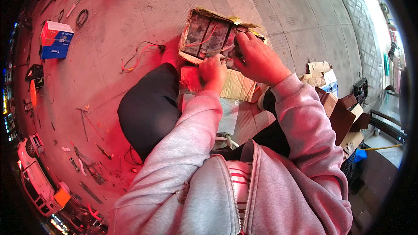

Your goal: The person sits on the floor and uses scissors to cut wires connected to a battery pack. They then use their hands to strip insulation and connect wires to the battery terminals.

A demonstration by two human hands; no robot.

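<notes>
Left hand [213,72] and right hand [261,58], grips unclear, work over a box [190,58] on red-lit floor [102,80].

Rough cardbd box [238,85], matt cloth jkt [209,187]

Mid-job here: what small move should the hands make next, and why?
Probably ease the red wire aside with the left hand: the wire lies over the dark blocks in the open cardboard box, and that hand, at the box's near edge, looks closer to it than the right hand, which is over the box's right side. Whether either hand holds anything is unclear.
</notes>
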